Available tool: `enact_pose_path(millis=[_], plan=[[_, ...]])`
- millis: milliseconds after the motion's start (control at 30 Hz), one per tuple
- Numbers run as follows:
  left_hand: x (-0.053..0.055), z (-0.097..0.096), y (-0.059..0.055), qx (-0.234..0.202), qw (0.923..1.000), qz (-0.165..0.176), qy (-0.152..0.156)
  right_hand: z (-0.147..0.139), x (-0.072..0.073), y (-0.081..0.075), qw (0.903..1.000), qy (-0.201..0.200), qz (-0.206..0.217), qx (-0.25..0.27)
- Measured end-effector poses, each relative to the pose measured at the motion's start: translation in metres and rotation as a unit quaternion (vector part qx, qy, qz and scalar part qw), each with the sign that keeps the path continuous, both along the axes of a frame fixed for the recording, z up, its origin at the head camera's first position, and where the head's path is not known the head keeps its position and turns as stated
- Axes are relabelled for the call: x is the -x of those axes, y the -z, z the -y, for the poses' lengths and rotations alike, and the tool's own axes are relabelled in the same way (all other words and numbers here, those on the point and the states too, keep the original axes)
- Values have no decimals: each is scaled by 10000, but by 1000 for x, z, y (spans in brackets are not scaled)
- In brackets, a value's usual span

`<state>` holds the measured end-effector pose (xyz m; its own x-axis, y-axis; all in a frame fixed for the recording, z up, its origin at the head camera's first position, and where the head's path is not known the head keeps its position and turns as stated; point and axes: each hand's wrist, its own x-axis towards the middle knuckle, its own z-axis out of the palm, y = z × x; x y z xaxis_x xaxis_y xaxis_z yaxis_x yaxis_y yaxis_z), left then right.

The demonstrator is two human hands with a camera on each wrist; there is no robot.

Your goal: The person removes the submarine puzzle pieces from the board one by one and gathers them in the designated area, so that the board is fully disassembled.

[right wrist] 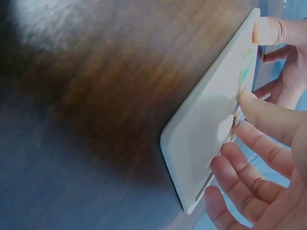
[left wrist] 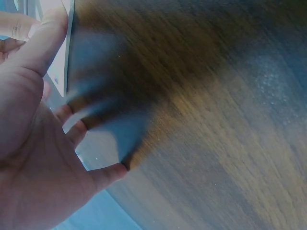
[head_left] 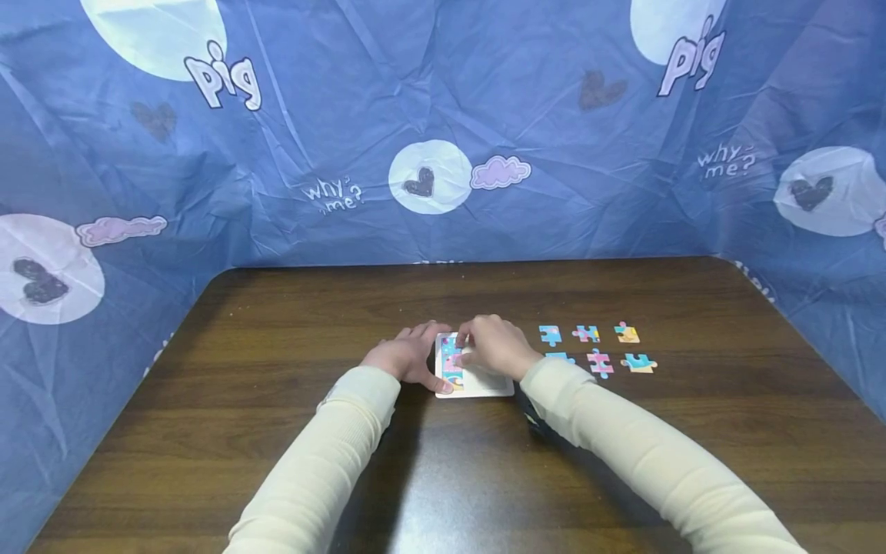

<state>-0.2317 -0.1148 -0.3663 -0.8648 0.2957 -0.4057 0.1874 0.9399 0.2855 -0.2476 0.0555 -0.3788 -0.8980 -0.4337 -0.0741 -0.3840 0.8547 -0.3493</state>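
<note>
A white puzzle board (head_left: 487, 385) lies flat on the table in the head view, with colourful jigsaw pieces (head_left: 453, 346) filling its left column. My left hand (head_left: 408, 354) spans the board's left side, thumb resting on the near-left corner and the other fingers spread toward the far corner. Over the board, my right hand (head_left: 498, 346) pinches a puzzle piece (right wrist: 237, 117) between thumb and index finger at the edge of the filled column. Most of that piece is hidden by the fingers. In the left wrist view, the left thumb (left wrist: 43, 43) lies on the board.
Several loose jigsaw pieces (head_left: 600, 362) lie in two rows to the right of the board, one partly covered by the right sleeve (head_left: 561, 388). The brown wooden table (head_left: 277, 431) is enclosed by a blue printed cloth (head_left: 429, 92) at the back and sides.
</note>
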Motion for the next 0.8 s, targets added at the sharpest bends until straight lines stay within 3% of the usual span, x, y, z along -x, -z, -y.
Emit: enact_pose_path(millis=[233, 800], plan=[[-3, -2, -5, 3, 10000, -7, -64, 1, 0, -1, 10000, 81, -49, -21], [-2, -2, -2, -50, 9998, -75, -165, -2, -5, -4, 9980, 352, -253, -458]])
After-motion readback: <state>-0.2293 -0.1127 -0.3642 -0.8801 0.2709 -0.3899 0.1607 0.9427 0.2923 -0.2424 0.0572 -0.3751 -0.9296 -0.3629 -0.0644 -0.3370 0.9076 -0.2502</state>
